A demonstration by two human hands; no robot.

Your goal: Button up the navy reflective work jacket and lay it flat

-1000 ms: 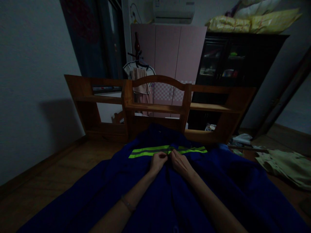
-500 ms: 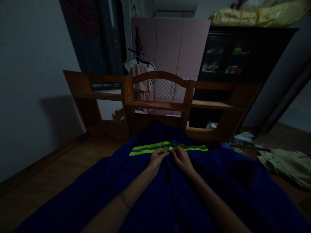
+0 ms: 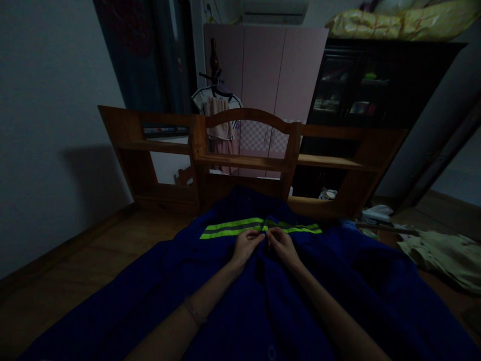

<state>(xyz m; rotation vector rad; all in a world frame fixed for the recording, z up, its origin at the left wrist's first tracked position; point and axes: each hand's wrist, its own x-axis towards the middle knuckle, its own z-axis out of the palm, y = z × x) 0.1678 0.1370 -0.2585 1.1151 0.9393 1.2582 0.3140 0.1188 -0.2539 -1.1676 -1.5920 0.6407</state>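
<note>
A dark blue jacket (image 3: 225, 291) lies spread out in front of me, its collar toward the headboard. Across its chest run yellow-green and grey reflective stripes (image 3: 229, 228). Just below the stripes, at the front opening, my left hand (image 3: 246, 244) pinches the jacket's edge between thumb and fingers. Close beside it on the right, my right hand (image 3: 281, 244) is closed in a pinch on the other side of the opening. The fingertips nearly meet; whether a button or only cloth is between them is too dark to tell.
A wooden headboard with shelves (image 3: 248, 163) stands beyond the jacket. Wooden boards (image 3: 124, 235) show at the left, beside a white wall (image 3: 56, 200). Pale cloth (image 3: 443, 258) lies at the right. Behind are a pink wardrobe (image 3: 263, 75), a dark cabinet (image 3: 406, 90) and hanging clothes (image 3: 218, 110).
My left hand has shifted slightly right, closer to my right hand. Both hands stay pinched at the jacket's front opening. The view has moved slightly.
</note>
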